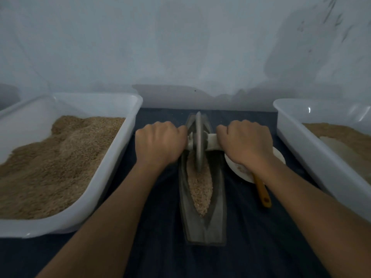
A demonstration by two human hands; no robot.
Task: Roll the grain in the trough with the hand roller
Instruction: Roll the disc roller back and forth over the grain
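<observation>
Two hands, left (pixel 159 142) and right (pixel 246 142), each clench the one roller (pixel 198 141) standing in one grain-filled trough (pixel 202 217); two tubs (pixel 128 109) flank it.

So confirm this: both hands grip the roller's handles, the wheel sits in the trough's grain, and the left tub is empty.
Not empty: the head view shows the left tub heaped with grain. The rest holds: left hand and right hand grip the roller in the trough.

Grey disc roller (pixel 198 142) stands upright in the boat-shaped trough (pixel 203 223); tan grain (pixel 200 189) fills its groove.
</observation>
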